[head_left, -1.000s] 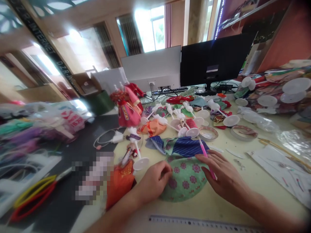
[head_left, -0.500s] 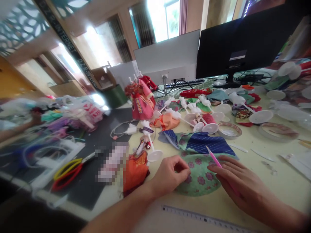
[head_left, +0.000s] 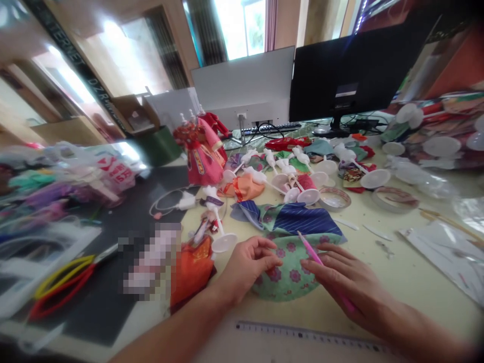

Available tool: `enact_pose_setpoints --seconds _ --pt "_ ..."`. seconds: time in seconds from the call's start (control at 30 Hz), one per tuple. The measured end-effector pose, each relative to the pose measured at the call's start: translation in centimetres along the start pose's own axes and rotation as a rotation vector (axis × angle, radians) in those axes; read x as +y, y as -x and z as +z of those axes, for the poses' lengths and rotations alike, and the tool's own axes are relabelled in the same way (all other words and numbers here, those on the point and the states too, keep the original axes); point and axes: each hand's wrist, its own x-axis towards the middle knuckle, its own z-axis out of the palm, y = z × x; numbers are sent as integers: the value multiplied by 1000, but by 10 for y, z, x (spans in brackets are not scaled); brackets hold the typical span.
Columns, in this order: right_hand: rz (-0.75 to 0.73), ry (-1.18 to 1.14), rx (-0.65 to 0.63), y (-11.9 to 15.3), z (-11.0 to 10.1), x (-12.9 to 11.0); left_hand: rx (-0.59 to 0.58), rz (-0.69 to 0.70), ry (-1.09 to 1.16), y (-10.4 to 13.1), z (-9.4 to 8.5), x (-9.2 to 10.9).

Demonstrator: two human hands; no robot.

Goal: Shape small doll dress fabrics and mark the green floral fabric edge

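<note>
A doll-sized green skirt piece with purple flowers (head_left: 297, 280) lies flat on the table, its upper part joined to dark blue striped cloth (head_left: 302, 218). My left hand (head_left: 247, 267) rests at its left edge, thumb and a finger pinched on the green cloth and the index finger lifted slightly. A slim pink pen (head_left: 310, 253) lies in my right hand (head_left: 351, 277), its tip pointing up and away over the cloth. The fingers of that hand lie extended across the cloth's right side. A white ruler (head_left: 287, 330) is below the cloth, closer to me.
Left are scissors with yellow and red handles (head_left: 62, 285), orange cloth (head_left: 192, 262) and a white doll stand (head_left: 224, 242). Behind lie several doll forms, tape rolls (head_left: 395, 199) and dressed red dolls (head_left: 204, 156). Two monitors (head_left: 346, 75) stand at the back.
The view has turned right, so things appear further left. My left index finger has lifted a little off the thumb. The pen stays in my right hand over the cloth.
</note>
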Motion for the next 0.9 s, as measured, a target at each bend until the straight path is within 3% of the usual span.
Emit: enact_pose_setpoints --seconds 0.13,0.33,0.9 --pt "20 22 32 -2 -3 -5 21 0 -7 -1 -1 -1" --pt "-64 -43 96 -8 -8 -18 16 22 -10 0 -2 -4" --pt "-92 -68 -9 -11 -6 -23 -22 4 1 0 1 -4"
